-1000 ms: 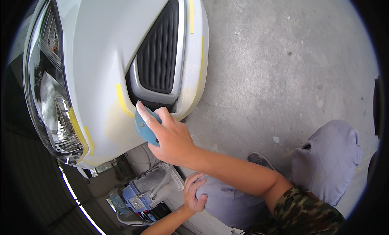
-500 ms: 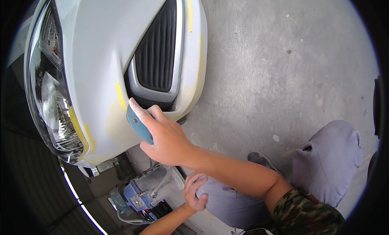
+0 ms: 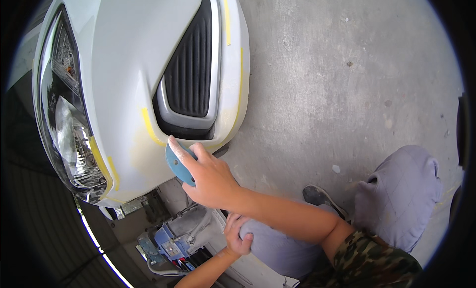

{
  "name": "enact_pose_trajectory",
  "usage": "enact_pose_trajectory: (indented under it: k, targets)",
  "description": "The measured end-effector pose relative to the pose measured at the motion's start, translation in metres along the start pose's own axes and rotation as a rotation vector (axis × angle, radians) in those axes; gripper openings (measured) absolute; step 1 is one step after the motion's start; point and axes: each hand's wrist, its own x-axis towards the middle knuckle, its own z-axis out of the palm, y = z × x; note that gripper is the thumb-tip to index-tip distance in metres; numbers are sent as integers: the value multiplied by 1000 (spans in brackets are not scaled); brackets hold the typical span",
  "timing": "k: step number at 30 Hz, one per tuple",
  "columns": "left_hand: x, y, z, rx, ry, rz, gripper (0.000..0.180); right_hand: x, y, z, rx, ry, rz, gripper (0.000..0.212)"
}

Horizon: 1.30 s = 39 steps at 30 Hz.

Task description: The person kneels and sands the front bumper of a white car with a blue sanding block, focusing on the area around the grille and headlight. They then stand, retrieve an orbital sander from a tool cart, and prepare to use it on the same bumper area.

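Note:
A blue round sanding disc with small holes [image 3: 179,162] is in my right hand [image 3: 212,181]. Its fingers press the disc against the lower corner of a white car bumper [image 3: 119,55], just below the black ribbed vent [image 3: 188,74]. White dust coats my index finger. Strips of yellow masking tape [image 3: 149,125] edge the sanded, yellowish patch around the vent opening. My left hand [image 3: 237,236] is wrapped over my bent knee [image 3: 277,243], holding no tool.
To the left of the bumper is the headlight [image 3: 79,139], with yellow tape along its edge. Under the bumper's end sits a blue and grey machine [image 3: 171,241] with a hose. Grey concrete floor [image 3: 317,89] spreads to the right. My shoe [image 3: 317,196] stands near my knees.
My right hand with the sanding disc has shifted slightly right and down along the bumper corner. The view has moved a little. My left hand stays on my knee.

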Motion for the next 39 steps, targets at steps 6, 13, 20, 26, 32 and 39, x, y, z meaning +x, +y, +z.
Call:
enact_pose_trajectory:
  k: [6,13,20,26,32,39]
  targets:
    - [-5,-1,1,-38,5,27,53,6,0,2,9,90,-34,104]
    - [-2,2,2,-25,18,58,51,-4,8,-3,-5,19,-28,102]
    - [-1,4,2,-25,14,64,51,1,13,-15,102,-170,137,101]
    - [-2,6,3,-20,15,24,54,1,10,-12,61,-20,-63,102]
    - [-3,8,3,-36,31,50,51,10,4,-15,111,9,-95,101]
    - [-5,9,2,-7,31,4,53,13,-1,-14,148,-66,-15,101]
